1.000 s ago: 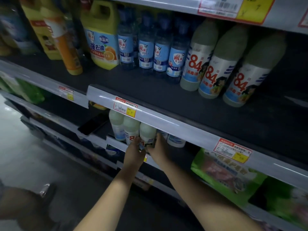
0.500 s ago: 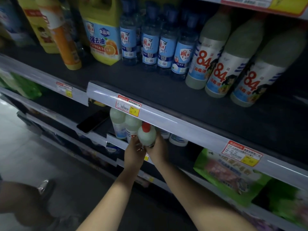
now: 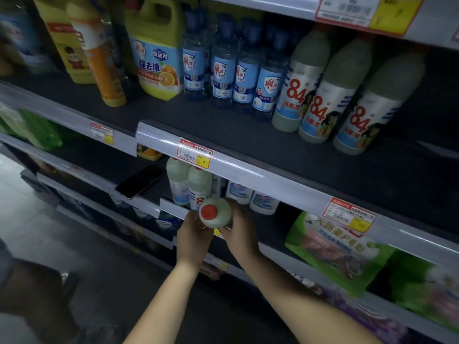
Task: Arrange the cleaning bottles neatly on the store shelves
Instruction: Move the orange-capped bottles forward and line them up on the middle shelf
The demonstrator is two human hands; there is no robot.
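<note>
A pale green 84 disinfectant bottle with a red cap [image 3: 214, 214] is tipped toward me in front of the lower shelf, cap facing the camera. My left hand [image 3: 193, 238] grips its left side and my right hand [image 3: 240, 230] grips its right side. Two more of the same bottles [image 3: 188, 183] stand upright on the lower shelf just behind it. Three large 84 bottles [image 3: 325, 95] stand in a row on the upper shelf [image 3: 223, 135], right of several blue-labelled clear bottles [image 3: 231, 70].
A yellow jug [image 3: 156, 55] and an orange bottle [image 3: 99, 53] stand upper left. A black phone [image 3: 140, 181] lies on the lower shelf left of the bottles. White tubs [image 3: 250, 197] sit behind my right hand. Green bags [image 3: 332, 252] fill the lower right.
Both hands have pulled the red-capped bottle out from the lower shelf row and tilted it toward me; earlier it stood upright beside the other two.
</note>
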